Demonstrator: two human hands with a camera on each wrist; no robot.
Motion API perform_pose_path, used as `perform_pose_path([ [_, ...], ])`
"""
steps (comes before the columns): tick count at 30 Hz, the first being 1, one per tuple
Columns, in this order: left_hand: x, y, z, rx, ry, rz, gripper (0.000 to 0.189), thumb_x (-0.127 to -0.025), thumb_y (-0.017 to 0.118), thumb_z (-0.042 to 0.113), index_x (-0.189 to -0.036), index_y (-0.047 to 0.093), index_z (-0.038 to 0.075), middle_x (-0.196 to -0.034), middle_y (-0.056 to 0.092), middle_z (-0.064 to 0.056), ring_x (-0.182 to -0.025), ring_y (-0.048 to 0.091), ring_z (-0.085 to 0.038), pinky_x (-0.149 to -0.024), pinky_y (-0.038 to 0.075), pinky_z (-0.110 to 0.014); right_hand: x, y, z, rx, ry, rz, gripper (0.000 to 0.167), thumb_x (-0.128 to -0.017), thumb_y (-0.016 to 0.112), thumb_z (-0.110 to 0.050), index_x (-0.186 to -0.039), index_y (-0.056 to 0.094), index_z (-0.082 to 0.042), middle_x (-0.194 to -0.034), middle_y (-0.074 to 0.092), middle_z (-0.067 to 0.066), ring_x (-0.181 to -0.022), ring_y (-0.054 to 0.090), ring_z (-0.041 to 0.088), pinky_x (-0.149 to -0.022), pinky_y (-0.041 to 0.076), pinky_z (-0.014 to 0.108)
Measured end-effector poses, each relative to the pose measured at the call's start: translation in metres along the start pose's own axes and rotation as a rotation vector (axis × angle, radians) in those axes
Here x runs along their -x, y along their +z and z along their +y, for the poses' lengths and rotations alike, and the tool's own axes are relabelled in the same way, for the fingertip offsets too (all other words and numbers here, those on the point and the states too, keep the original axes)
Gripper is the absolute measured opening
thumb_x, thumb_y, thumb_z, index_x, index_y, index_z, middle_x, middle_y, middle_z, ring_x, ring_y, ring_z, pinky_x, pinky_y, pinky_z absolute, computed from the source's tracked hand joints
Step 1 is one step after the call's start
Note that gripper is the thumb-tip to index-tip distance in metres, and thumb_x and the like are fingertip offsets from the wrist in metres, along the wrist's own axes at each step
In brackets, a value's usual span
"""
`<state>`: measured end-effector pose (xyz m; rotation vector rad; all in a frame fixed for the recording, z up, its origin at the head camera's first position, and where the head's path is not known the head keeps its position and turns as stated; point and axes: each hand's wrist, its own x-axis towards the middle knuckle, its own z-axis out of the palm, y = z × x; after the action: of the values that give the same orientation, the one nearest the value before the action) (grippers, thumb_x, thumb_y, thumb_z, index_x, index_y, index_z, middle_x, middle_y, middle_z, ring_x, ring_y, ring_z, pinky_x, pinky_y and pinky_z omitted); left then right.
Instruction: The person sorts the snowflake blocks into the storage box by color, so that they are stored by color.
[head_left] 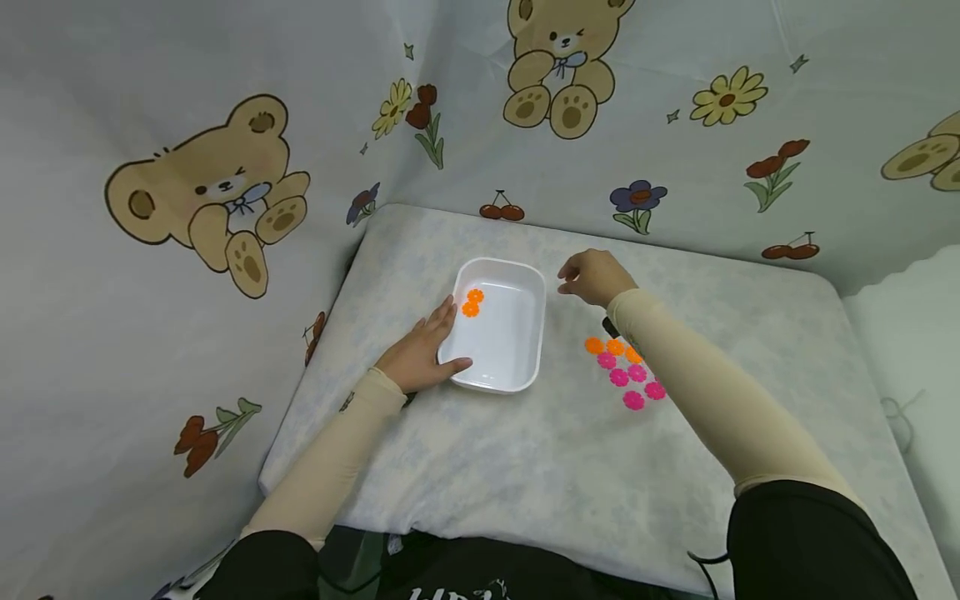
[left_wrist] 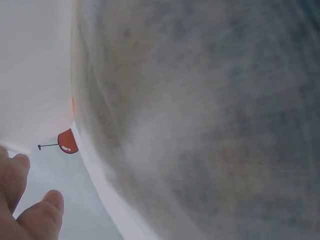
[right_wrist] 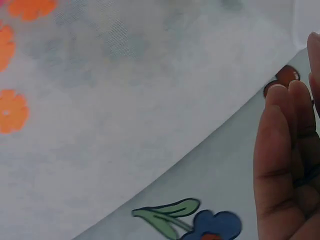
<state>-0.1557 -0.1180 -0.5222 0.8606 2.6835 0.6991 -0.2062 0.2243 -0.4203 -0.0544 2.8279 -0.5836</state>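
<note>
A white rectangular tray (head_left: 497, 360) stands on the table, with two orange flower-shaped pieces (head_left: 470, 309) inside near its left wall. My left hand (head_left: 420, 357) rests against the tray's left side, fingers extended along the wall and thumb over the near-left corner. Just right of the tray, my right hand (head_left: 596, 277) is above the table with its fingers loosely bent; nothing shows between them in the right wrist view. Below that forearm lie orange flower pieces (head_left: 615, 347) and several pink ones (head_left: 618, 377), the sleeve close beside them. The left wrist view shows few fingertips (left_wrist: 52, 202).
A pale mottled cloth covers the table (head_left: 555, 467). Behind and to the left hangs a sheet (head_left: 450, 50) printed with bears, flowers and cherries. A dark cable (head_left: 705, 562) loops at the near edge by the right upper arm.
</note>
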Motion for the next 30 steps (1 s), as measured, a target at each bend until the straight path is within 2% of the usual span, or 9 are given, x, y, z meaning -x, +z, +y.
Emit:
perform_pose_path([
  [6,0.000,-0.006,0.005,-0.013,-0.016,0.001,0.104,-0.098,0.052,0.072,-0.168,-0.001,0.014,-0.175,-0.011,0.008,-0.164,0.006,-0.015,-0.134,0.015,-0.047,0.019,-0.008,0.060,-0.002,0.066,-0.023,0.029,-0.097,0.075,-0.019,-0.121,0.074,-0.003,-0.119,0.074,0.018,-0.101,0.067,0.033,-0.093,0.058,0.050],
  [10,0.001,-0.008,0.009,-0.030,-0.028,-0.005,0.104,-0.098,0.053,0.071,-0.167,-0.002,0.016,-0.176,-0.009,0.006,-0.164,0.008,-0.017,-0.134,0.014,-0.048,0.028,-0.002,0.097,0.001,0.111,-0.042,0.028,-0.097,0.075,-0.019,-0.120,0.074,-0.002,-0.118,0.074,0.018,-0.097,0.068,0.032,-0.090,0.059,0.048],
  [15,0.006,-0.002,0.015,-0.041,-0.038,-0.025,0.105,-0.097,0.054,0.072,-0.167,-0.001,0.016,-0.176,-0.008,0.006,-0.163,0.010,-0.017,-0.134,0.014,-0.047,0.039,0.010,0.131,0.006,0.150,-0.079,0.024,-0.098,0.071,-0.015,-0.119,0.075,-0.003,-0.119,0.074,0.018,-0.100,0.067,0.032,-0.088,0.059,0.047],
  [18,0.009,0.001,0.014,-0.035,-0.047,-0.029,0.105,-0.097,0.055,0.072,-0.167,-0.001,0.016,-0.176,-0.008,0.007,-0.163,0.009,-0.016,-0.134,0.014,-0.046,0.039,0.019,0.142,0.020,0.143,-0.120,0.024,-0.096,0.072,-0.016,-0.116,0.076,-0.004,-0.115,0.075,0.017,-0.100,0.066,0.033,-0.089,0.059,0.048],
  [23,0.012,0.002,0.016,-0.039,-0.048,-0.035,0.105,-0.097,0.055,0.072,-0.167,0.001,0.015,-0.176,-0.006,0.005,-0.163,0.012,-0.019,-0.133,0.016,-0.047,0.041,0.034,0.156,0.034,0.134,-0.148,0.029,-0.089,0.084,-0.021,-0.112,0.076,-0.005,-0.112,0.074,0.015,-0.095,0.065,0.030,-0.086,0.060,0.045],
  [30,0.012,-0.003,0.020,-0.062,-0.046,-0.019,0.104,-0.098,0.055,0.070,-0.167,0.000,0.015,-0.177,-0.005,0.004,-0.163,0.014,-0.020,-0.133,0.017,-0.048,0.039,0.031,0.158,0.031,0.097,-0.140,0.029,-0.089,0.083,-0.017,-0.114,0.073,-0.006,-0.109,0.074,0.014,-0.090,0.065,0.027,-0.083,0.059,0.043],
])
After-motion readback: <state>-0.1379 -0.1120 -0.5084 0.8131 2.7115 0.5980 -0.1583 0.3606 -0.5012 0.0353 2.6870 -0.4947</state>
